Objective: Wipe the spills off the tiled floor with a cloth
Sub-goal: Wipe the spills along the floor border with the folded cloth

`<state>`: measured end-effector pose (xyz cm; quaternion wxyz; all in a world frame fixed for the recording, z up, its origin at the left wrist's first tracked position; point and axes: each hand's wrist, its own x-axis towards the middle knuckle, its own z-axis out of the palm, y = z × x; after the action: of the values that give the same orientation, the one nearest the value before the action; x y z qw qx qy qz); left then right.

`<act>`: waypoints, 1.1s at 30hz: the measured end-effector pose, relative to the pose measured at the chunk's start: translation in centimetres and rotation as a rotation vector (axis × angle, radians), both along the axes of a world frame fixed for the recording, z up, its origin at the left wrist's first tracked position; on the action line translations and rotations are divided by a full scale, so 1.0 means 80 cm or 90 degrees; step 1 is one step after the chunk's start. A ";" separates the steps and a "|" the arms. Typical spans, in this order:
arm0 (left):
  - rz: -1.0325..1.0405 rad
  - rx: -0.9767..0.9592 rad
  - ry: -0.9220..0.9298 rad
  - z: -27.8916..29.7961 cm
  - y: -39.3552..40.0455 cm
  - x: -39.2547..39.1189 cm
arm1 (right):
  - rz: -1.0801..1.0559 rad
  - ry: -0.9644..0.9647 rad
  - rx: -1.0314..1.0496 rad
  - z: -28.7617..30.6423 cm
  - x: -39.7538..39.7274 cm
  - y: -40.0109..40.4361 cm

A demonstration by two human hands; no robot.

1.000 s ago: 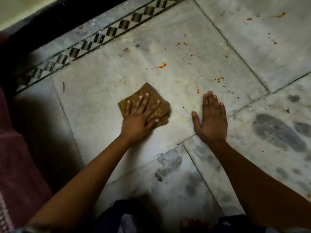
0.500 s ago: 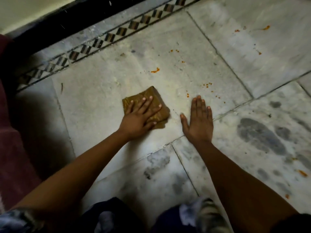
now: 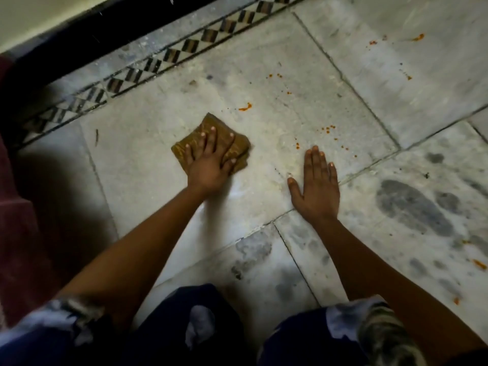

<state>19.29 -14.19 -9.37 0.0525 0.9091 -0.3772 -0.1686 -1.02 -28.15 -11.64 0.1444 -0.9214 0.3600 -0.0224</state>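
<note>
A folded brown cloth [image 3: 211,128] lies on the pale marble floor [image 3: 148,165]. My left hand [image 3: 208,162] presses flat on it with fingers spread. My right hand [image 3: 317,186] rests flat on the floor to the right of the cloth, fingers straight. An orange smear [image 3: 245,107] sits just beyond the cloth. Small orange spots [image 3: 327,129] lie ahead of my right fingertips, and more orange drops [image 3: 274,75] lie farther out.
A checkered tile border [image 3: 169,58] and a black skirting [image 3: 105,33] run along the far left. A dark red mat [image 3: 15,207] lies at the left. More orange splashes [image 3: 418,37] at the far right and near right [image 3: 479,264]. Grey damp patches [image 3: 412,207] mark the right tile.
My left hand has slid the cloth a little to the left, away from my right hand. The right hand stays flat on the floor. The view has shifted slightly.
</note>
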 end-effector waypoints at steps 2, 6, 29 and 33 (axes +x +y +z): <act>-0.070 -0.029 -0.015 0.000 0.028 -0.016 | -0.010 -0.017 0.002 0.001 0.002 0.000; -0.029 -0.040 -0.049 -0.001 0.079 0.006 | -0.060 -0.033 0.005 0.001 0.009 0.002; 0.032 -0.025 -0.025 -0.008 -0.126 0.093 | -0.069 -0.001 -0.012 0.000 0.014 0.002; -0.100 -0.050 -0.045 -0.010 -0.137 0.044 | -0.070 0.002 -0.010 0.004 0.014 0.002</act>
<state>22.85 -25.12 -10.15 0.0616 0.8793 -0.4555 -0.1250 0.10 -28.02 -11.34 0.1354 -0.9015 0.4099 -0.0316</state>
